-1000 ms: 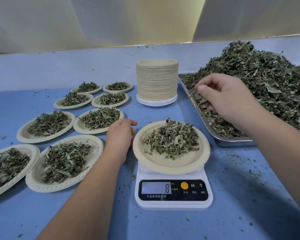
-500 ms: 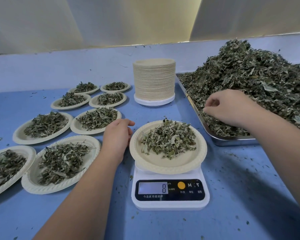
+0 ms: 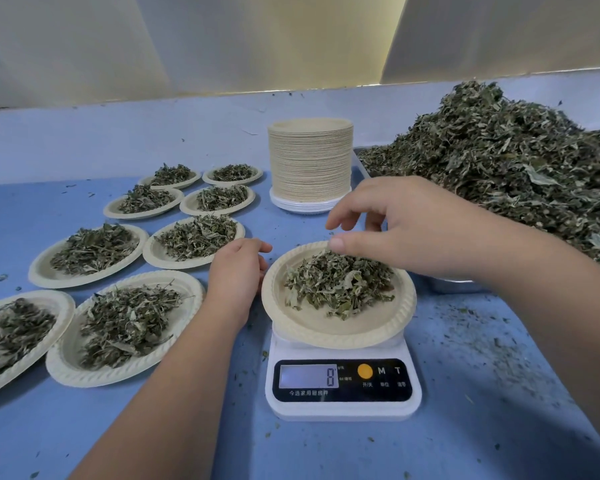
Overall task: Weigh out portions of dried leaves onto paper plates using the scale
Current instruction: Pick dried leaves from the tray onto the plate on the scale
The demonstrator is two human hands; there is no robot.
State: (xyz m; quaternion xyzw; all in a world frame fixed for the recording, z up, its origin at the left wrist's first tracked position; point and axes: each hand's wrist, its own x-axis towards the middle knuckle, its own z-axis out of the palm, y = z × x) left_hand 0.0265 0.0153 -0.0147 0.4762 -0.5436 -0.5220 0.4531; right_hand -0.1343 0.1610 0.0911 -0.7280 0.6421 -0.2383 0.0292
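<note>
The paper plate (image 3: 329,332) sits on the white scale (image 3: 343,408), whose display reads 8, with a small mound of dried leaves (image 3: 336,284) on it. The right hand (image 3: 406,226) hovers over the plate's 12 o'clock edge, fingers loosely spread, thumb tip just above the leaves, gripping nothing visible. The left hand (image 3: 236,271) rests on the blue table (image 3: 465,410) just beside the plate's 9 o'clock rim, loosely curled and empty. Filled plates (image 3: 87,252) lie from 9 to 11 o'clock, a plate stack (image 3: 310,161) at 12, the leaf heap (image 3: 499,174) at 2.
</note>
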